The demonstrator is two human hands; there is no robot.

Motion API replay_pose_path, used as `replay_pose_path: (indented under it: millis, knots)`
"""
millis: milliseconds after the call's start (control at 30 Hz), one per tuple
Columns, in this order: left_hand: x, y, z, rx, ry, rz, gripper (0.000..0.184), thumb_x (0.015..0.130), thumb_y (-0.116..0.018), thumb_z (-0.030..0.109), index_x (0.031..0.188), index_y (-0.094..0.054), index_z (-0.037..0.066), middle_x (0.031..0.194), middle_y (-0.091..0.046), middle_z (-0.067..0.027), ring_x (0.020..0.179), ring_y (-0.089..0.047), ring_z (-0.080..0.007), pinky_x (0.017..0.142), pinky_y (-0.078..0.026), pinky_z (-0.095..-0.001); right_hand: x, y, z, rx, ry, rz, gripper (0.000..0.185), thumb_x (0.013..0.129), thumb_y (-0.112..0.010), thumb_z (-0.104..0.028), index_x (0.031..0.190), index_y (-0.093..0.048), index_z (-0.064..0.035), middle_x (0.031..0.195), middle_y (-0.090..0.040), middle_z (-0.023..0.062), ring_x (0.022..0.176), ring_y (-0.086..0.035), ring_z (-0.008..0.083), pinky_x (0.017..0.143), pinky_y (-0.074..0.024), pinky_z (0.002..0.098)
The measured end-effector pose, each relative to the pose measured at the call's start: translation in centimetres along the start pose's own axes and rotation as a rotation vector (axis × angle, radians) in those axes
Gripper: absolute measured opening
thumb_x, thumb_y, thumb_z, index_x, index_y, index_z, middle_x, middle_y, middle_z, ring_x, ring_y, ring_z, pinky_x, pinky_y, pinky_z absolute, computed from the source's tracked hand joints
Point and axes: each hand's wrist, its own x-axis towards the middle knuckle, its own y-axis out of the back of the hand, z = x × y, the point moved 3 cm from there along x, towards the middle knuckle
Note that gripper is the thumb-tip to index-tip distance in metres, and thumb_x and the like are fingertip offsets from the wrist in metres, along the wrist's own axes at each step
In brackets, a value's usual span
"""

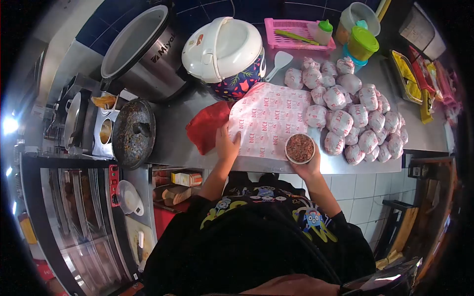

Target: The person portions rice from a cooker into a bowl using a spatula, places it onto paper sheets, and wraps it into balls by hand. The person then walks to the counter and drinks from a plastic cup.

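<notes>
My right hand (308, 166) is closed around a small white bowl (300, 148) filled with reddish-brown grains that look like cooked rice. The bowl is over the lower right corner of a sheet of printed wrapping paper (269, 116), white with red lettering. At the paper's left edge, my left hand (227, 145) pinches the sheet, thumb on top; its other fingers are partly hidden. A red cloth or packet (205, 129) lies just left of that hand. Many round bundles (340, 122) in the same paper are piled to the right.
Behind the paper stand a floral rice cooker (222, 54) and a white rice paddle (280, 64). A large steel pot (148, 59) and a stone mortar (129, 138) are on the left. A pink basket (296, 27) and a green-lidded container (363, 42) sit at the back.
</notes>
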Motion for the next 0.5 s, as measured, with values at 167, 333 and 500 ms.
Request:
replay_pose_path:
  millis: [167, 333, 500]
  knots:
    - [1.7, -2.2, 1.2, -0.252, -0.135, 0.135, 0.056, 0.077, -0.070, 0.011, 0.126, -0.044, 0.003, 0.129, -0.049, -0.0235, 0.117, -0.050, -0.0386, 0.095, -0.043, -0.0400, -1.4, 0.9, -2.1, 0.017, 0.069, 0.070, 0.047, 0.094, -0.035, -0.047, 0.114, -0.057, -0.0106, 0.110, -0.062, 0.0100, 0.101, -0.060, 0.0284, 0.084, -0.0504, 0.0465]
    - [1.9, -2.0, 1.2, -0.238, -0.167, -0.102, 0.047, 0.078, -0.070, 0.012, 0.120, -0.051, 0.005, 0.117, -0.059, -0.0187, 0.108, -0.058, -0.0352, 0.091, -0.046, -0.0388, -1.8, 0.2, -1.9, 0.036, 0.095, 0.007, 0.051, 0.093, -0.035, -0.049, 0.120, -0.054, -0.0114, 0.117, -0.059, 0.0113, 0.108, -0.057, 0.0306, 0.090, -0.0470, 0.0486]
    - [-4.9, -1.9, -0.3, -0.330, -0.107, -0.073, 0.040, 0.082, -0.068, 0.016, 0.117, -0.053, 0.006, 0.110, -0.062, -0.0186, 0.102, -0.061, -0.0340, 0.087, -0.047, -0.0372, -1.8, -2.5, -2.0, -0.061, 0.117, -0.007, 0.050, 0.096, -0.033, -0.046, 0.123, -0.052, -0.0087, 0.120, -0.058, 0.0123, 0.110, -0.056, 0.0281, 0.094, -0.0451, 0.0447]
